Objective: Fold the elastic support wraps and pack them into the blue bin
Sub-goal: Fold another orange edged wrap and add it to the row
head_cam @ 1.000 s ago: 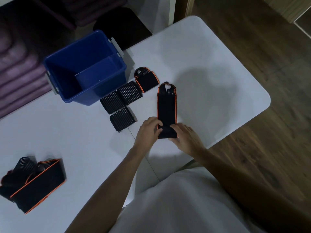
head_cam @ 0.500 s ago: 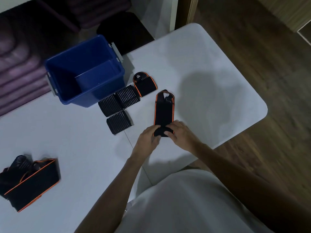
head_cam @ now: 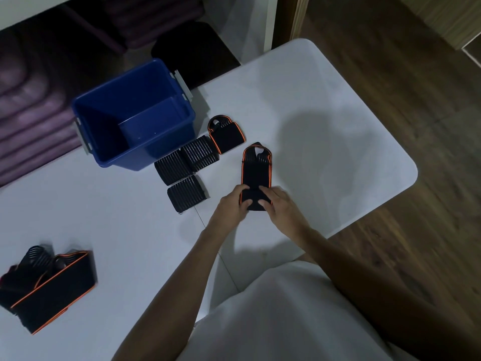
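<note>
The person's left hand [head_cam: 233, 203] and right hand [head_cam: 279, 207] pinch the rolled near end of the orange-trimmed wrap [head_cam: 256, 173], which stretches flat beyond the fingertips, apparently to keep the fold tight, the blue bin [head_cam: 104, 152] standing well beyond the left fingers.

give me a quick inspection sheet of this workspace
surface: white table, rounded corners.
job's things: blue bin holds nothing visible; four folded wraps beside it; orange-edged wrap being rolled from its near end; unfolded pile at near left.
clutter: nothing seen.
hands: left hand and right hand both grip the roll.
cables: nothing seen.
surroundings: wood floor right, purple cushions behind.
</note>
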